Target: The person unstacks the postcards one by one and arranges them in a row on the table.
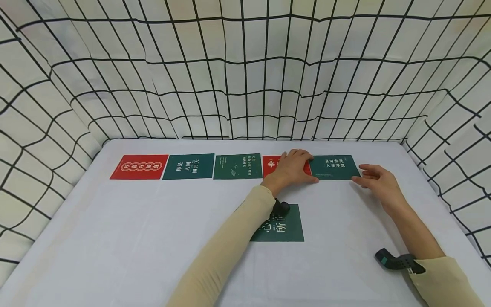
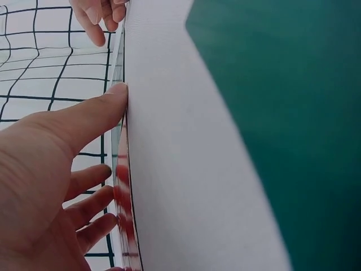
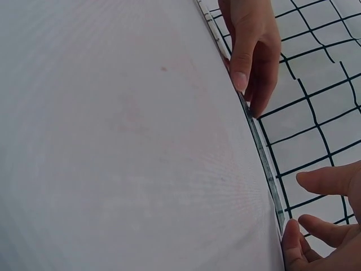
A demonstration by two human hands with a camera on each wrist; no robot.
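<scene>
My left hand [image 1: 292,168] rests over a red card [image 1: 268,169] in the row, fingers spread and thumb near the corner where it meets a dark green card [image 1: 333,168]. Beside that green card's right edge is my right hand [image 1: 377,181], thumb and fingers apart, fingertips at or close to the edge; contact is unclear. In the left wrist view, the left thumb [image 2: 107,104] touches down near the card line. The right wrist view shows the right fingers [image 3: 292,243] low at the tabletop. My left hand hides most of the red card's print.
Further left in the row lie a green card [image 1: 235,166], another green card [image 1: 189,166] and a red card [image 1: 140,167]. Nearer, a green card [image 1: 294,226] lies partly under my left forearm. A black grid net [image 1: 245,91] surrounds the white table [image 1: 134,247].
</scene>
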